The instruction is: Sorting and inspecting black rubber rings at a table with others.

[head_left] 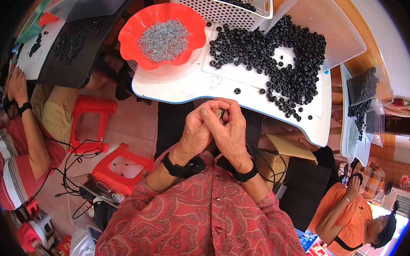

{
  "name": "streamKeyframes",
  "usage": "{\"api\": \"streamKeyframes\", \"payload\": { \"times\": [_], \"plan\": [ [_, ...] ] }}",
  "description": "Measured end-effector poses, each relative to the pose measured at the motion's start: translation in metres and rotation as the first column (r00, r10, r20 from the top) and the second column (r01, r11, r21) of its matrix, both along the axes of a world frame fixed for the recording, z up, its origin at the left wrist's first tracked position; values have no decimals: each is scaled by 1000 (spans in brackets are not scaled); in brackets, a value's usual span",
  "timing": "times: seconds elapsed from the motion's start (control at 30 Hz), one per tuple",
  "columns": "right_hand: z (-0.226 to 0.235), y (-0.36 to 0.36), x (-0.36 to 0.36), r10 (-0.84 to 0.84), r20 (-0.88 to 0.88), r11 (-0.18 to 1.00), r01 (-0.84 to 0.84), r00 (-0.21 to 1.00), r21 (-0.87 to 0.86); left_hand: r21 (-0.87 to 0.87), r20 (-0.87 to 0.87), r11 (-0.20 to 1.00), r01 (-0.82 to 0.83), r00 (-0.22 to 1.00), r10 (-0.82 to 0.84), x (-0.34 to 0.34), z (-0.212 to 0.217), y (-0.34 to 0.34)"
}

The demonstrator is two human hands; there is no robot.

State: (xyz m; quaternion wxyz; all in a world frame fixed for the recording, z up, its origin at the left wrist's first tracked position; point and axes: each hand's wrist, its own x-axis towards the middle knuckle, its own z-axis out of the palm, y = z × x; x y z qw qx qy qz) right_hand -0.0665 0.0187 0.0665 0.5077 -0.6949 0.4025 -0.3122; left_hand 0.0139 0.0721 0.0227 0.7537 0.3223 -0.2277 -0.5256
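Note:
My left hand (196, 133) and my right hand (231, 137) are pressed together at the table's front edge, above my lap. Their fingers are closed around a small black ring-shaped piece (223, 113), which shows only in part between the fingertips and thumbs. It resembles the loose black rings (246, 46) heaped on the white table (179, 87) just beyond. One single black ring (237, 91) lies near the edge, close to my fingertips. A red scalloped bowl (131, 33) of small clear and grey bits stands to the far left of my hands.
A white perforated basket (211, 8) of black pieces stands at the back, beside a clear plastic bin (344, 33). Red stools (119, 163) and tangled cables (71, 167) are on the left. A cardboard box (272, 164) sits lower right. Other people work on both sides.

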Motion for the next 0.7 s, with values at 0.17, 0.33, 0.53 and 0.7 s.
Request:
{"api": "streamKeyframes", "payload": {
  "times": [0.17,0.33,0.53,0.7],
  "plan": [
    [-2,-3,3,-12,-76,1000,14,997,20,37,57,995,-92,994,90,-4,4,-2],
    [1,-1,5,-36,-72,999,34,997,-30,27,24,996,-81,996,80,-4,4,-2],
    [16,2,4,-22,-105,999,16,994,-49,12,-25,998,-66,997,67,-3,4,-1],
    [7,0,3,-7,-68,999,9,998,35,-1,-68,999,-52,996,52,-3,4,0]
  ]
}}
